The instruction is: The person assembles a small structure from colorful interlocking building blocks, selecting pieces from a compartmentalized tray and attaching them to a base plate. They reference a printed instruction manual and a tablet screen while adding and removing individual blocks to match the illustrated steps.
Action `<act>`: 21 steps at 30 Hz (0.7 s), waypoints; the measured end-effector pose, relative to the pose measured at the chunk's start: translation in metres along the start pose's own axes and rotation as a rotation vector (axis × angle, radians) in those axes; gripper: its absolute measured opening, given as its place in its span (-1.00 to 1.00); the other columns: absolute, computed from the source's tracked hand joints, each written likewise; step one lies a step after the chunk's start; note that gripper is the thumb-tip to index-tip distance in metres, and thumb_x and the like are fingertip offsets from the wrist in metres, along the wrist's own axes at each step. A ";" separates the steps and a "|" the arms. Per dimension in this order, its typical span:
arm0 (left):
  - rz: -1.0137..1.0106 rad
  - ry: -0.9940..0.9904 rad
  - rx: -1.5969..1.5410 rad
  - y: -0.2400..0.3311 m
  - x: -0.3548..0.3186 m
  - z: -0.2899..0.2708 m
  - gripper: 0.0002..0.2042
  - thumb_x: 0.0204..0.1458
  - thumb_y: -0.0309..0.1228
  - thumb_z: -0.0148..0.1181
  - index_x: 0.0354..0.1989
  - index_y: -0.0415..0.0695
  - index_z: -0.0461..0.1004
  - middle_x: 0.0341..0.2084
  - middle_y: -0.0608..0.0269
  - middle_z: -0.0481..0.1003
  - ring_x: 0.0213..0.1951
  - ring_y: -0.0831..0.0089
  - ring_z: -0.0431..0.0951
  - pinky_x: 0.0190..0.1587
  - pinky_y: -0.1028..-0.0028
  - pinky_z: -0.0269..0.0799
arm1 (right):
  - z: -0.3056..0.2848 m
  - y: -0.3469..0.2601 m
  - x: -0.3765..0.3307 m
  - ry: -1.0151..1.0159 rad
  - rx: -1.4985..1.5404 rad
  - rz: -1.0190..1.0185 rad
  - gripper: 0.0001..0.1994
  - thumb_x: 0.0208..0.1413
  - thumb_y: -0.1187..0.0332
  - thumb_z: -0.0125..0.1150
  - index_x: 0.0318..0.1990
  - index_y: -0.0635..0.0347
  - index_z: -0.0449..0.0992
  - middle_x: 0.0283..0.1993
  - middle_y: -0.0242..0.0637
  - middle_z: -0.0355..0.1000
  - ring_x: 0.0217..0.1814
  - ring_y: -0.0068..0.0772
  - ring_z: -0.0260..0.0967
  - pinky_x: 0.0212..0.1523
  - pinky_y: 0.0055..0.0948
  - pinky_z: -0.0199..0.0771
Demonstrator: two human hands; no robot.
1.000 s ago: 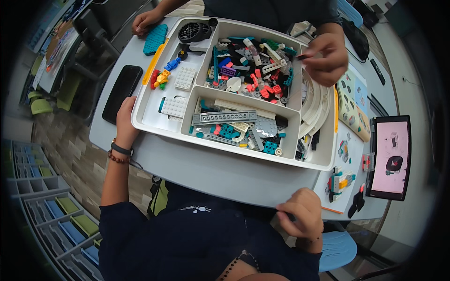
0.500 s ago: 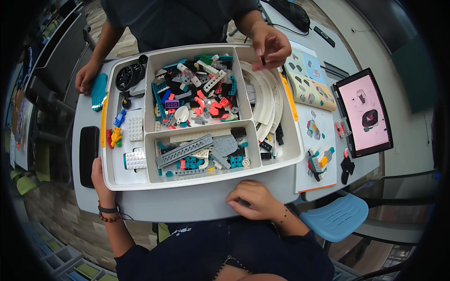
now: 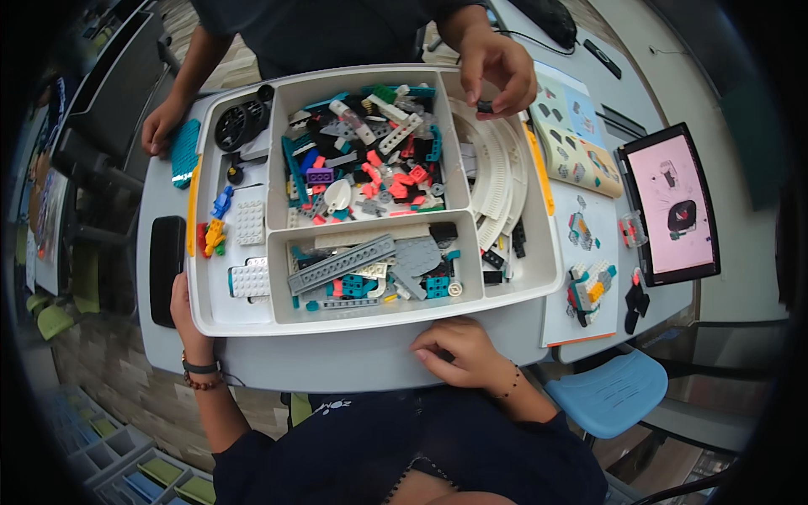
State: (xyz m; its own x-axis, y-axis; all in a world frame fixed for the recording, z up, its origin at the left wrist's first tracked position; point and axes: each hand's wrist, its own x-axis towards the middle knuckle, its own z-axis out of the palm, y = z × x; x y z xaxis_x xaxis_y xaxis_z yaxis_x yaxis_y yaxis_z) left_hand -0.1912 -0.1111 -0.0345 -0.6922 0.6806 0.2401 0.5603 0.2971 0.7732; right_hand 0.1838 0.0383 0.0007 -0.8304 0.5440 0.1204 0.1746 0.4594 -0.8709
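Note:
My left hand (image 3: 187, 310) is against the near left corner of a white sorting tray (image 3: 370, 322); the tray wall hides most of its fingers. Just in front of the tray, my right hand (image 3: 461, 353) rests on the grey table's near edge, fingers curled in, with nothing visible in them. Building bricks (image 3: 370, 168) in many colours fill the tray's large middle compartment. Grey beams (image 3: 341, 265) and plates lie in the one nearest me. Across the table, another person's hand (image 3: 502, 77) pinches a small dark piece (image 3: 484, 107) over the white curved tracks (image 3: 498, 181).
The other person's second hand (image 3: 160, 130) is beside a teal plate (image 3: 184, 151). A black phone (image 3: 167, 269) lies left of the tray. To the right are an open booklet (image 3: 581, 139), a part-built brick model (image 3: 591, 292), a tablet-like screen (image 3: 673, 202) and a blue chair (image 3: 610, 391).
The whole view has shifted slightly. The other person's hand has turned the small piece between its fingers over the right compartment. My hands have kept their places.

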 end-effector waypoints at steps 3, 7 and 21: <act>-0.017 -0.037 0.028 -0.004 0.001 -0.004 -0.87 0.01 -0.56 0.05 -0.27 -0.33 0.38 -0.42 0.23 0.35 -0.36 0.51 0.38 -0.27 0.60 0.30 | 0.002 0.003 0.000 0.023 -0.008 -0.033 -0.95 -0.08 0.49 0.24 -0.40 0.21 0.54 -0.52 -0.33 0.44 -0.56 -0.44 0.35 -0.51 -0.51 0.31; 0.018 -0.025 0.081 0.005 0.001 -0.003 -0.87 0.00 -0.57 0.07 -0.28 -0.33 0.38 -0.43 0.23 0.35 -0.38 0.51 0.39 -0.29 0.60 0.30 | 0.001 0.000 0.000 0.016 0.001 -0.005 -0.94 -0.06 0.47 0.22 -0.38 0.19 0.51 -0.52 -0.31 0.43 -0.51 -0.38 0.38 -0.47 -0.46 0.35; 0.044 0.012 0.118 0.007 0.000 -0.002 -0.86 -0.05 -0.59 0.11 -0.29 -0.32 0.42 -0.42 0.22 0.41 -0.36 0.50 0.42 -0.26 0.58 0.33 | 0.003 -0.001 0.001 0.025 -0.041 0.024 -0.93 -0.08 0.47 0.23 -0.38 0.15 0.52 -0.53 -0.32 0.44 -0.51 -0.39 0.42 -0.46 -0.47 0.38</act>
State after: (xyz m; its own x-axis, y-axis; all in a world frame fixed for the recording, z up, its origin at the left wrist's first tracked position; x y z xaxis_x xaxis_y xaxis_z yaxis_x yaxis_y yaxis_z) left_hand -0.1884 -0.1098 -0.0281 -0.6709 0.6870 0.2792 0.6392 0.3448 0.6874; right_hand 0.1815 0.0363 -0.0001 -0.8124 0.5721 0.1124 0.2160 0.4743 -0.8535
